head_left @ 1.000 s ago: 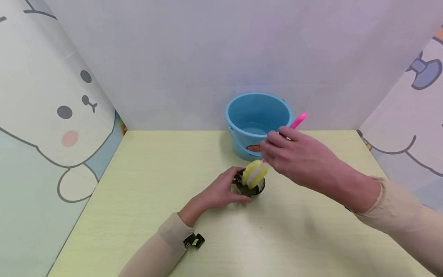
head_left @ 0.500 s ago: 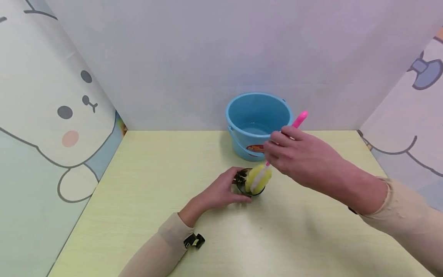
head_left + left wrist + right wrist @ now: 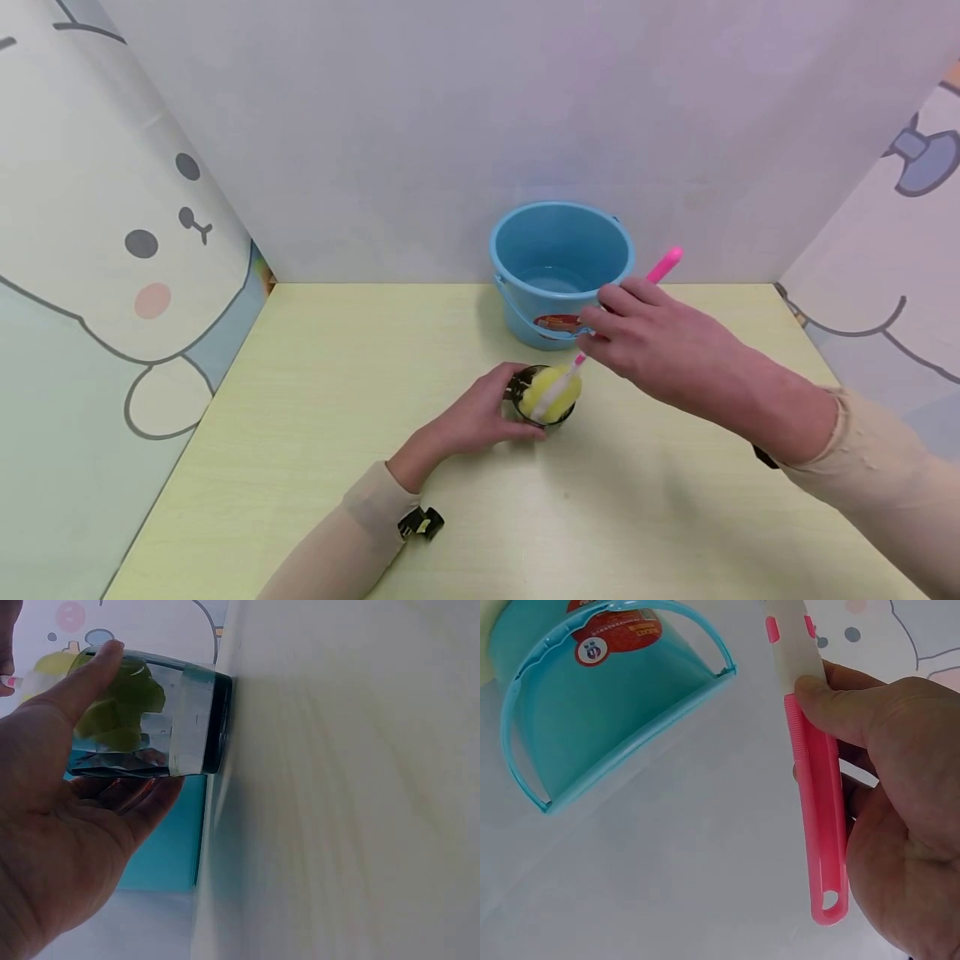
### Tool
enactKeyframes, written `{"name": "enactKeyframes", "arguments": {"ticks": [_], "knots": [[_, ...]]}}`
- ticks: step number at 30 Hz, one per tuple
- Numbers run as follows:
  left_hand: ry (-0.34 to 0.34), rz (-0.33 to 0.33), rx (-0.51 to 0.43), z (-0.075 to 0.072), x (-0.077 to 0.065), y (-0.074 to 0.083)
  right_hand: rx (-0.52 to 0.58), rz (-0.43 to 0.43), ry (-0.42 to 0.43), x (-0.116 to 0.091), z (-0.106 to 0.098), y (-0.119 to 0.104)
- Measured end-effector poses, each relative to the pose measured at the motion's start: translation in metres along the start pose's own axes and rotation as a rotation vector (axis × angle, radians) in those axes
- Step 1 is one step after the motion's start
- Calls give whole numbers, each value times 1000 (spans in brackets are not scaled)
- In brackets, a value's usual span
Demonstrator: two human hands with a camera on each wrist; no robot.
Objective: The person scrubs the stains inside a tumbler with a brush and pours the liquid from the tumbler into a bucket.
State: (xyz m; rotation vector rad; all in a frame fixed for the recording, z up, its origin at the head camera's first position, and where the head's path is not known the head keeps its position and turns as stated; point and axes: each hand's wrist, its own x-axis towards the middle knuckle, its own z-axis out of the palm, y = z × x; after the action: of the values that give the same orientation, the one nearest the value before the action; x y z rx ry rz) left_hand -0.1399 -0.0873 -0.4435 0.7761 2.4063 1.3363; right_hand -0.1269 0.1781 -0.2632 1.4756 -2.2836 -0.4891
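A dark-tinted, see-through glass stands upright on the table, and my left hand grips it round the side. In the left wrist view the thumb and fingers wrap its wall. My right hand holds a sponge cup brush by its pink and white handle, thumb on the white part. The brush's yellow sponge head is down inside the mouth of the glass, the handle slanting up to the right. Through the glass wall in the left wrist view the sponge looks greenish.
Behind the glass, against the back wall, stands a light blue bucket with its bail handle lowered and a red label on its front. The pale wooden table meets walls printed with cartoon animals.
The sponge head has gone from tilted at the mouth of the glass to deeper in it, shifting about. My right hand has moved slightly right. The left hand and glass have stayed put.
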Motion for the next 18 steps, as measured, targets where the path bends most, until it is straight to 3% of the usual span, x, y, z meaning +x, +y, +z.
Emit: {"name": "enactKeyframes", "arguments": {"ticks": [8,18], "knots": [[-1,-8,2,0,0,1,26,63,-21,-2,11,-2],[-2,-21,11,1,0,-1,-5,113,13,-3,19,-3]]}}
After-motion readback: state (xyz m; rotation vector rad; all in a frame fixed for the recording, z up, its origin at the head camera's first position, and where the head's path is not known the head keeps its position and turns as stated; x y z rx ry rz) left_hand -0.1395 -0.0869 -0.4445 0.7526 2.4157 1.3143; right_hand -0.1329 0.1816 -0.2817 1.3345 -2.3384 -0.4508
